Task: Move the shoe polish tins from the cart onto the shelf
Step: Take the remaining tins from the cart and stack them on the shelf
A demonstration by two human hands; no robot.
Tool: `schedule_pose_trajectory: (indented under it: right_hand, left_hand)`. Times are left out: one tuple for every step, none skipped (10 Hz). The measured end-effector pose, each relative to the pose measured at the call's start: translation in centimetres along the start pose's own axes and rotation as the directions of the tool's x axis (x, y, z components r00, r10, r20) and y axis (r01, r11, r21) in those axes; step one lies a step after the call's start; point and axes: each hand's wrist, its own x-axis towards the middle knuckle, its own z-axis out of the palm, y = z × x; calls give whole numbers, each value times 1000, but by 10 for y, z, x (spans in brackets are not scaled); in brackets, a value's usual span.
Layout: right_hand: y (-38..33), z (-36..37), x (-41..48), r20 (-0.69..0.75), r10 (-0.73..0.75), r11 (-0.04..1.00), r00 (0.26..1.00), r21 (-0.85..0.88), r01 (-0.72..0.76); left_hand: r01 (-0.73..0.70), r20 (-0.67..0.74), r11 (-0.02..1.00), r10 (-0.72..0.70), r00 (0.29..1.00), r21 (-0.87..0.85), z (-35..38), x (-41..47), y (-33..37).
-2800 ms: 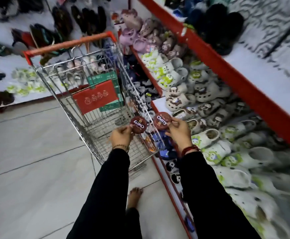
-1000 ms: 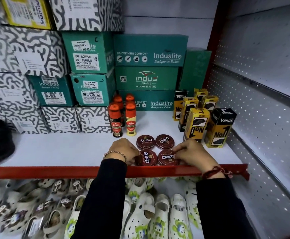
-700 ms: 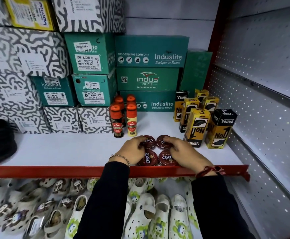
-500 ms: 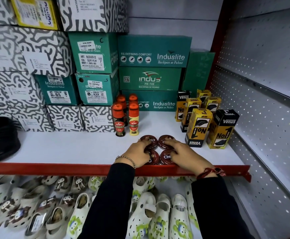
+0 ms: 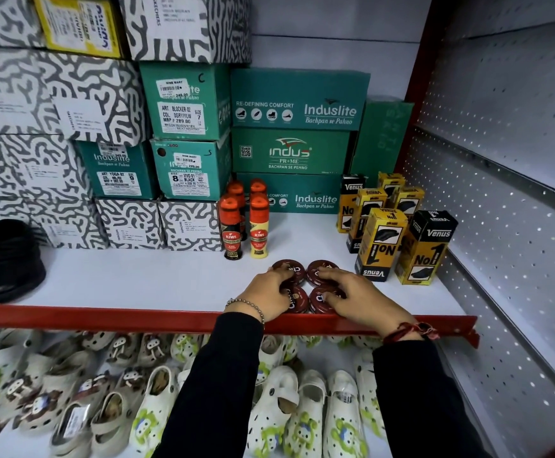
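Four round dark-red shoe polish tins lie flat in a two-by-two cluster near the front of the white shelf (image 5: 131, 279). The back left tin (image 5: 298, 268) and back right tin (image 5: 321, 266) show most; the front left tin (image 5: 298, 303) and front right tin (image 5: 318, 305) are partly covered. My left hand (image 5: 266, 296) lies over the left pair, fingertips on the back left tin. My right hand (image 5: 359, 296) lies over the right pair, fingers spread across both. Neither hand lifts a tin. The cart is out of view.
Kiwi liquid polish bottles (image 5: 243, 226) stand just behind the tins; yellow and black Venus boxes (image 5: 401, 239) stand to the right. Stacked shoe boxes (image 5: 183, 133) fill the back. Black shoes (image 5: 8, 259) sit far left. The red shelf lip (image 5: 104, 316) runs above clogs (image 5: 289, 411).
Earlier I held two tins over the cart; they now lie on the shelf as the front pair. My hands slid forward from the front tins onto the back pair.
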Motion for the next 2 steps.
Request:
schedule_pose_trajectory:
  right_hand:
    - [1,1,-2,-14,12,1000,1000,26,-12]
    - [-1,0,-2,-36,-14,999,999,41,15]
  left_hand:
    - [8,4,1000,-8,1000,-5,-1,-3,1]
    - [9,-12,1000,-9,1000,-12,-2,-4,3]
